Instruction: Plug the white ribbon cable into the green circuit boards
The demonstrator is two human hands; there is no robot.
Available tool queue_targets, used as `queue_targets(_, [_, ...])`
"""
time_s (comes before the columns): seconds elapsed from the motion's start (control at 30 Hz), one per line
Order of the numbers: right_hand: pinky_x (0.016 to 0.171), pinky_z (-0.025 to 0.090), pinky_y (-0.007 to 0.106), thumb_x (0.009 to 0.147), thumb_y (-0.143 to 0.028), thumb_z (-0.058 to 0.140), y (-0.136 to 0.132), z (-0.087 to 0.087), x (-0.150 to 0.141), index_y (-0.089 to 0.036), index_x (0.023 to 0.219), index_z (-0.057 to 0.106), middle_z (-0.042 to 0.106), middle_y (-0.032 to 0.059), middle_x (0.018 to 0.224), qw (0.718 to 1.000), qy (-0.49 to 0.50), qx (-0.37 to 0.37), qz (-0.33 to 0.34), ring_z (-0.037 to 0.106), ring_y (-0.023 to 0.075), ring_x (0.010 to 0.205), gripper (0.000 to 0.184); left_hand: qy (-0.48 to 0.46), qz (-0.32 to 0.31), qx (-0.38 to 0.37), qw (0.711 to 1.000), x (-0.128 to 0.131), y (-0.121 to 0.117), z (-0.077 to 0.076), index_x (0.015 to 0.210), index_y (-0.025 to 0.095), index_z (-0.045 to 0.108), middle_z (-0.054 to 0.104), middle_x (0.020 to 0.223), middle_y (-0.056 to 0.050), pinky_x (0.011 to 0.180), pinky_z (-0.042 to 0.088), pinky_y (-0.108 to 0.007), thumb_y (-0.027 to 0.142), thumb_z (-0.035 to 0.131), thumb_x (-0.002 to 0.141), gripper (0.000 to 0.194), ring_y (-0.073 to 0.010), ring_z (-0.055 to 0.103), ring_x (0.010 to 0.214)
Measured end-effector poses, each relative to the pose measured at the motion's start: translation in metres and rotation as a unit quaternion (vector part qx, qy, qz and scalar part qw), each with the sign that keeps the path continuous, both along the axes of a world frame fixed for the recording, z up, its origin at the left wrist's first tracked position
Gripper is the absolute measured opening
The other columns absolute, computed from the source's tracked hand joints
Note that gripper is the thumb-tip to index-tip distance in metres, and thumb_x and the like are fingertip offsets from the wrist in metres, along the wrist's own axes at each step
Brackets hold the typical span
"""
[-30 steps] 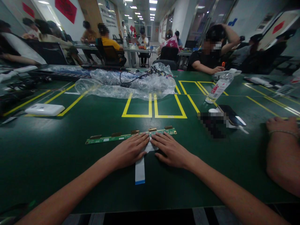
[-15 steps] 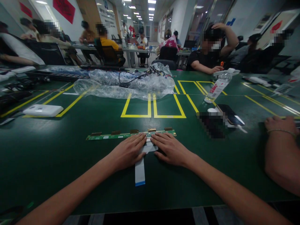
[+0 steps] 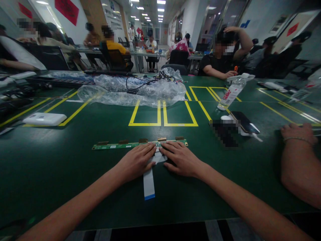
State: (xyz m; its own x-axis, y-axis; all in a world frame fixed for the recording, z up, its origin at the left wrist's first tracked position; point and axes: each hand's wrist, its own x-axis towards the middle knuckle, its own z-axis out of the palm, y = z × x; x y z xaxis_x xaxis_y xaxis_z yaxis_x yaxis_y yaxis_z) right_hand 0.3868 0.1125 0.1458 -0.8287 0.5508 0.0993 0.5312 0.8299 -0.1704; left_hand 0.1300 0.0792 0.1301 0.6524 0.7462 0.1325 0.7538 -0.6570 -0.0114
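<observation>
A long, narrow green circuit board (image 3: 116, 146) lies across the table, with several copper-coloured tabs along its far edge. From its near edge a white flat ribbon cable (image 3: 148, 185) runs toward me, folded near the board and ending in a blue strip. My left hand (image 3: 135, 161) lies flat, fingertips at the board's near edge beside the cable's end, its thumb by the fold. Opposite it, my right hand (image 3: 182, 159) has outstretched fingers over the board and cable end, thumb apart. Both hands look open; the joint under the fingertips is partly hidden.
Clear plastic wrap (image 3: 130, 90) with black cables lies beyond yellow tape outlines. A white device (image 3: 45, 118) sits at left. To the right are a bottle (image 3: 231, 95), a phone (image 3: 244, 122) and another person's forearm (image 3: 299, 167). Other people sit further back.
Both hands stay at the board. The right hand's fingers and thumb have shifted very slightly left, and the camera view has moved a little.
</observation>
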Motion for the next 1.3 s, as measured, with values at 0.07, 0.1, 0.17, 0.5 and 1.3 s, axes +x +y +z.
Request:
queue_targets(0.07, [0.116,0.03,0.053,0.099,-0.047,0.048,0.001,0.0,0.003,-0.018,0.149,0.045,0.043,0.0135,0.156,1.0,0.007,-0.006,0.008,0.036,0.0313,0.145,0.058,0.011,0.004,0.009,1.0,0.002,-0.001,0.001,0.146,0.008,0.05,0.047,0.151,-0.018,0.114,0.043,-0.047,0.038,0.051,0.101,0.054,-0.0308,0.047,0.139])
queue_targets(0.1, [0.117,0.03,0.053,0.099,-0.046,0.048,0.002,-0.001,0.004,-0.018,0.149,0.046,0.043,0.0132,0.157,1.0,0.01,-0.01,0.01,0.035,0.0308,0.145,0.057,0.015,0.007,0.011,1.0,0.003,-0.002,0.001,0.146,0.008,0.049,0.047,0.152,-0.018,0.113,0.043,-0.048,0.038,0.051,0.101,0.054,-0.0311,0.047,0.139])
queue_targets(0.17, [0.117,0.03,0.053,0.099,-0.045,0.049,0.002,-0.001,0.005,-0.018,0.149,0.046,0.043,0.0126,0.157,1.0,0.015,-0.013,0.01,0.035,0.0304,0.146,0.057,0.019,0.011,0.013,1.0,0.003,-0.002,0.002,0.147,0.008,0.048,0.046,0.152,-0.018,0.112,0.044,-0.049,0.038,0.053,0.1,0.055,-0.032,0.047,0.138])
queue_targets(0.5, [0.119,0.029,0.053,0.098,-0.044,0.051,0.0,0.001,0.004,-0.017,0.149,0.047,0.042,0.013,0.157,1.0,0.017,-0.022,0.004,0.035,0.0309,0.146,0.058,-0.035,-0.033,0.038,0.998,-0.006,0.003,0.002,0.133,0.012,0.063,0.06,0.139,-0.016,0.106,0.051,-0.047,0.034,0.049,0.103,0.04,-0.0297,0.057,0.128])
queue_targets(1.3, [0.118,0.032,0.051,0.096,-0.036,0.052,0.004,-0.004,0.005,-0.014,0.146,0.05,0.047,0.0154,0.153,0.999,0.048,-0.004,0.018,0.04,0.03,0.143,0.054,0.024,-0.004,0.035,0.999,0.001,-0.003,0.016,0.137,0.009,0.058,0.058,0.138,-0.017,0.099,0.051,-0.044,0.035,0.049,0.101,0.045,-0.0299,0.06,0.119])
